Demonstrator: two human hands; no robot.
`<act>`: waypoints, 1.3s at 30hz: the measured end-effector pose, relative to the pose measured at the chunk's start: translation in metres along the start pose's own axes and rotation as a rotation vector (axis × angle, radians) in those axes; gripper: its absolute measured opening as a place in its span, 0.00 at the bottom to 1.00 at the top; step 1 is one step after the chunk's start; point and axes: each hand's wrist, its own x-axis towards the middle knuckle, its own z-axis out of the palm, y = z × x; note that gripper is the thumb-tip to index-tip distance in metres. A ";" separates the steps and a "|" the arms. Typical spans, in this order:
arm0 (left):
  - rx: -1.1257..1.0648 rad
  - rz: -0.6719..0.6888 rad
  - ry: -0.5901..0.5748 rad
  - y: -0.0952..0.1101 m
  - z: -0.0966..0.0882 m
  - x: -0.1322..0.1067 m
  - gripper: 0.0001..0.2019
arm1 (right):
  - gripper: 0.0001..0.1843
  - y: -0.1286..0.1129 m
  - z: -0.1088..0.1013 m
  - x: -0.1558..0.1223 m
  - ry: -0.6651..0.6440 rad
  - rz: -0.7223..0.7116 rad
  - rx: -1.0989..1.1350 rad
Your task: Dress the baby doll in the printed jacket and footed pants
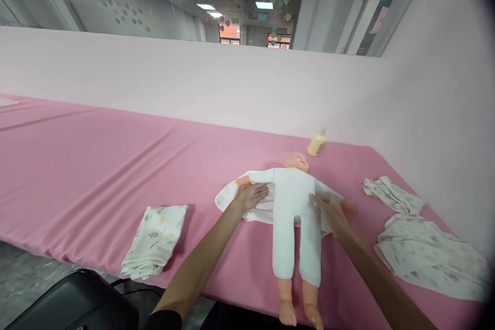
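A baby doll (294, 196) with a white cloth body lies on its back on the pink-covered table, head toward the wall and bare feet toward me. Spread beneath its upper body is a white garment (260, 212), sleeves out to both sides. My left hand (253, 196) rests flat on the garment beside the doll's torso, under its outstretched arm, fingers extended. At the doll's other side, my right hand (329, 210) is open, fingertips touching or very close to the torso near the hip. Part of the garment behind that hand is hidden.
A folded printed cloth (157, 240) lies left of my left forearm. Near the wall stands a yellowish bottle (316, 143). Two crumpled printed cloths, a smaller one (392, 195) and a larger one (429, 252), lie at right. A black chair (77, 301) is at the table's front left edge.
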 end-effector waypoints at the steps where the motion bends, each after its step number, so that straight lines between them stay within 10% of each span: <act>1: 0.029 0.001 0.008 0.003 -0.005 -0.006 0.09 | 0.29 -0.007 -0.002 0.002 0.035 -0.015 -0.057; 5: 0.249 0.052 0.069 0.014 -0.028 -0.029 0.10 | 0.24 -0.052 0.024 0.018 -0.008 -0.317 -0.241; 11: 1.078 0.525 0.560 0.044 -0.073 -0.030 0.08 | 0.24 -0.107 0.137 0.032 -0.566 -0.902 -0.633; 15: 1.214 0.529 0.476 0.060 -0.090 -0.016 0.11 | 0.22 -0.103 0.180 0.034 -0.682 -0.928 -0.749; 20: 1.279 0.522 0.302 0.068 -0.092 -0.013 0.03 | 0.22 -0.096 0.174 0.046 -0.640 -0.921 -0.711; 26: 1.237 0.586 0.419 0.085 -0.083 -0.034 0.07 | 0.22 -0.100 0.169 0.050 -0.614 -0.821 -0.691; 31: 1.165 0.708 0.389 0.083 -0.046 -0.058 0.08 | 0.25 -0.098 0.182 0.047 -0.598 -0.705 -0.742; 39: 1.091 0.744 0.026 0.039 0.009 -0.077 0.09 | 0.25 -0.110 0.173 0.054 -0.590 -0.662 -0.784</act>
